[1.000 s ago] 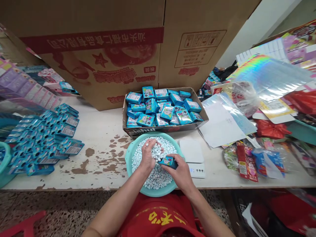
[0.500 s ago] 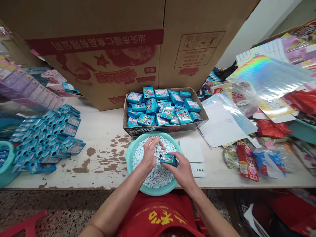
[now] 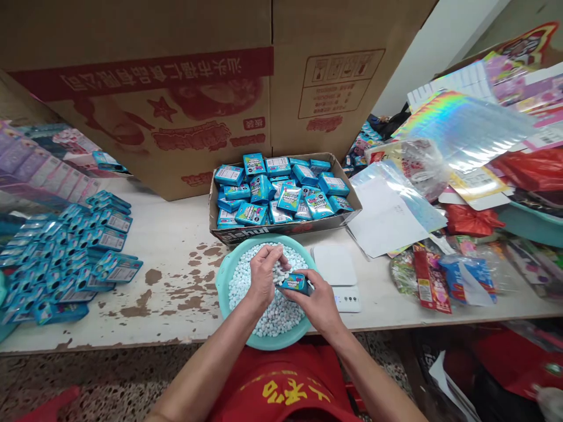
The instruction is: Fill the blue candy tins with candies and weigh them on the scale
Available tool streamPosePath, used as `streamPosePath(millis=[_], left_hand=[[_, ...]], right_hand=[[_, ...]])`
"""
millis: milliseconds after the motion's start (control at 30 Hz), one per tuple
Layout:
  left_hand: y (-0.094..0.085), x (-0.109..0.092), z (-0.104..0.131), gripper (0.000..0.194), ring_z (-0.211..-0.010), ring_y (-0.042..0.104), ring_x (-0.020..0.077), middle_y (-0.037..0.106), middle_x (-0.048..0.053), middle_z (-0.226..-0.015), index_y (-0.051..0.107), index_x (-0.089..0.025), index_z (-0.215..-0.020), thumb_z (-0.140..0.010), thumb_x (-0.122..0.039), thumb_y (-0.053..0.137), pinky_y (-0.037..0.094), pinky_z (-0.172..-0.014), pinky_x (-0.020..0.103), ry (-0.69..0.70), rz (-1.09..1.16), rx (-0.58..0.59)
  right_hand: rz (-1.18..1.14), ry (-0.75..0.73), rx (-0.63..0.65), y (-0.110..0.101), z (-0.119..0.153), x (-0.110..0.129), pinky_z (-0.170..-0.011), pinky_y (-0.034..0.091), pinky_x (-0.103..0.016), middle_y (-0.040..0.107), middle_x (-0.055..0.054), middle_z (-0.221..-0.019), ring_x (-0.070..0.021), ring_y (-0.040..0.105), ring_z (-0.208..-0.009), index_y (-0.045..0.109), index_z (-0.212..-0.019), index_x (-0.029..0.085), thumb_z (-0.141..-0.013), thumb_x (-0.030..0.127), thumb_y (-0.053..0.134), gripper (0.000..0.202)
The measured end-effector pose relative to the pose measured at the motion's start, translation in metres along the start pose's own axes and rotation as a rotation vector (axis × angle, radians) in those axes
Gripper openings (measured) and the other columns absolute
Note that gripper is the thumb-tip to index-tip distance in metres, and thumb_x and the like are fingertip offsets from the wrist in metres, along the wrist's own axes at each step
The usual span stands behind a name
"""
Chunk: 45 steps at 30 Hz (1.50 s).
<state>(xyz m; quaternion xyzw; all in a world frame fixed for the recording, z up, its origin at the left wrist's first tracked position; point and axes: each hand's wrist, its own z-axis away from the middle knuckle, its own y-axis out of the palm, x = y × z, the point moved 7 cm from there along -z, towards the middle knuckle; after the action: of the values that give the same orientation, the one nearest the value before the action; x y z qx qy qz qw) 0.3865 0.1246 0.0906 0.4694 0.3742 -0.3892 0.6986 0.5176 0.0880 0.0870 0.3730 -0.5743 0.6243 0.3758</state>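
Note:
A round teal basin (image 3: 223, 282) full of small white candies (image 3: 246, 275) stands at the table's front edge. Over it, my left hand (image 3: 264, 272) is cupped around some of the white candies, its fingers curled. My right hand (image 3: 317, 296) grips a small blue box (image 3: 294, 283) between thumb and fingers, tilted over the basin with one end towards my left hand. Candies lie at that end of the box. Behind the basin, an open cardboard tray (image 3: 281, 230) holds many blue boxes.
A white scale (image 3: 335, 266) sits right of the basin. Rows of blue boxes (image 3: 65, 258) cover the left side. A large carton (image 3: 185, 111) stands behind. White sheets (image 3: 387, 220), plastic wrappers and a red packet (image 3: 431, 280) crowd the right.
The whole view has shifted, so things lie further left. My left hand has tipped its candies closer to the box end, and fewer show in it. Both hands keep their hold.

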Motion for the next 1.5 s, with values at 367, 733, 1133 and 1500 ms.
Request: streamPosePath(millis=[367,733,1133,1500], left_hand=[[0.002,-0.006,0.000,0.019,-0.049,0.051,0.0089,0.055,-0.003,-0.059,0.056,-0.017,-0.072,-0.071,-0.033,0.067,0.042,-0.051,0.022,0.038,-0.003,-0.023],[0.009,0.003,0.004,0.023,-0.043,0.046,0.0077,0.052,-0.004,-0.050,0.056,-0.018,-0.069,-0.072,-0.038,0.067,0.036,-0.046,0.020,-0.006,-0.121,0.090],[-0.045,0.046,-0.068,0.017,-0.086,0.056,0.0219,0.064,0.004,-0.081,0.062,-0.023,-0.067,-0.066,-0.039,0.069,0.042,-0.085,0.034,0.147,-0.697,0.074],[-0.070,0.089,-0.047,0.020,-0.072,0.056,0.0194,0.057,0.001,-0.068,0.061,-0.023,-0.064,-0.061,-0.038,0.073,0.040,-0.066,0.026,0.018,-0.879,0.000]], right_hand=[[-0.034,0.014,-0.027,-0.002,0.004,0.003,-0.082,0.045,-0.037,0.066,-0.003,-0.094,-0.0239,0.060,-0.092,0.062,-0.094,0.023,-0.067,0.032,0.073,0.031],[-0.069,0.041,-0.055,0.001,0.001,0.002,-0.080,0.046,-0.037,0.067,-0.003,-0.090,-0.0230,0.061,-0.088,0.064,-0.091,0.022,-0.065,0.028,0.073,0.028],[-0.267,0.070,-0.107,-0.023,0.017,-0.031,-0.081,0.051,-0.036,0.066,-0.004,-0.093,-0.0227,0.063,-0.089,0.067,-0.092,0.022,-0.061,0.038,0.078,0.037],[-0.206,0.091,-0.119,-0.023,0.010,-0.032,-0.078,0.052,-0.036,0.066,-0.004,-0.091,-0.0222,0.062,-0.086,0.065,-0.093,0.022,-0.063,0.037,0.076,0.035]])
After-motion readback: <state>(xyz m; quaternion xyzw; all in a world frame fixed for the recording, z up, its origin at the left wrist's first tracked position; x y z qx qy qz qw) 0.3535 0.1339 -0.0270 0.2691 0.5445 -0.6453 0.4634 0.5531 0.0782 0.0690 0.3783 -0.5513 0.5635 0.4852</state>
